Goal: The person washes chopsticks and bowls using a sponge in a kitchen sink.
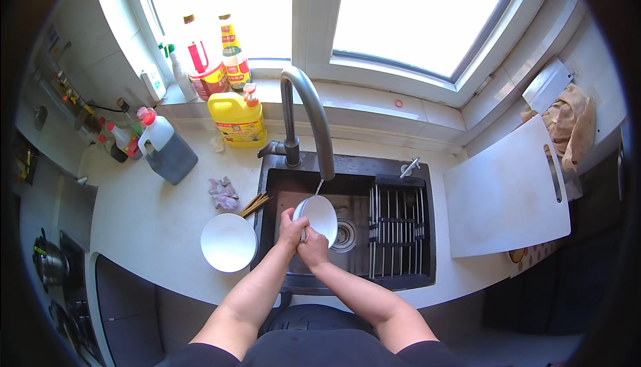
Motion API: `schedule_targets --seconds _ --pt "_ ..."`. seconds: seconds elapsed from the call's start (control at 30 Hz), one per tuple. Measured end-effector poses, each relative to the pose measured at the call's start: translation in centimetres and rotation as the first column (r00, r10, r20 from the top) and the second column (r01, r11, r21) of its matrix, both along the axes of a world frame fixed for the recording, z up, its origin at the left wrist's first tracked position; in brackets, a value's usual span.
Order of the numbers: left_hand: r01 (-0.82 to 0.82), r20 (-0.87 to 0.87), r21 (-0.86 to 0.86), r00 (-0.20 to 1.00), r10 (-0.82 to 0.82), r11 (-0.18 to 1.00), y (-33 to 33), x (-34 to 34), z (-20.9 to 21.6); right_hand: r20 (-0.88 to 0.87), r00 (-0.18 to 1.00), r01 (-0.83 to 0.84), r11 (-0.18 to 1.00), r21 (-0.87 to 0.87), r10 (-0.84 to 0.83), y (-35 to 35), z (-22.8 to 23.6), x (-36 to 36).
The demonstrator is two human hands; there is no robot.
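Observation:
A small white bowl (321, 216) is tilted on its side over the dark sink (287, 187), right under the spout of the grey curved faucet (308, 110). A thin stream of water runs onto it. My left hand (292, 227) grips the bowl's left rim. My right hand (312, 249) is pressed against the bowl from below, fingers closed on it. Another white bowl (228, 241) stands upright on the counter just left of the sink. Wooden chopsticks (254, 203) lie over the sink's left edge.
A metal drying rack (396, 228) fills the sink's right half. A white cutting board (506, 193) lies at right. A yellow jug (237, 120), a dark liquid jug (167, 150), bottles on the windowsill (220, 60) and a crumpled cloth (223, 193) lie at left. Stove (50, 267) at far left.

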State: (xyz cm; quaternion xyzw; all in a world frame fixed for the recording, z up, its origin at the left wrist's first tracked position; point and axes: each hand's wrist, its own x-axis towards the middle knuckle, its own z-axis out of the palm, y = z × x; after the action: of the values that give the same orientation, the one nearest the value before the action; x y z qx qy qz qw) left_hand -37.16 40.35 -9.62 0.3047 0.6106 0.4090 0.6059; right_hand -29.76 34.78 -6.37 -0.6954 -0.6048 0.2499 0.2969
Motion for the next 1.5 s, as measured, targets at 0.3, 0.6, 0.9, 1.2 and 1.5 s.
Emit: schedule_targets --seconds 0.3,0.6,0.9,1.2,1.5 --pt "0.315 0.308 -0.066 0.909 -0.281 0.947 3.4 -3.4 2.9 0.685 0.606 -0.722 0.642 0.259 0.405 2.1 -0.7 10.5" --pt "-0.067 0.283 0.030 0.958 0.056 0.997 0.1 -0.4 3.0 0.239 0.903 -0.364 0.931 -0.016 0.356 0.8 0.9 3.1" --pt "0.190 0.160 0.100 0.966 -0.204 0.977 1.9 -3.1 3.1 0.581 0.632 -0.709 0.685 0.167 0.513 0.4 -1.0 8.9" --pt "0.102 0.239 -0.038 0.967 -0.090 0.994 0.5 -2.5 2.7 0.402 0.789 -0.553 0.823 0.133 0.465 -1.5 -0.2 6.1" --pt "0.082 0.290 0.099 0.951 -0.108 0.992 1.7 -3.0 3.2 0.380 0.780 -0.611 0.736 0.290 0.497 -0.5 -1.3 6.2"
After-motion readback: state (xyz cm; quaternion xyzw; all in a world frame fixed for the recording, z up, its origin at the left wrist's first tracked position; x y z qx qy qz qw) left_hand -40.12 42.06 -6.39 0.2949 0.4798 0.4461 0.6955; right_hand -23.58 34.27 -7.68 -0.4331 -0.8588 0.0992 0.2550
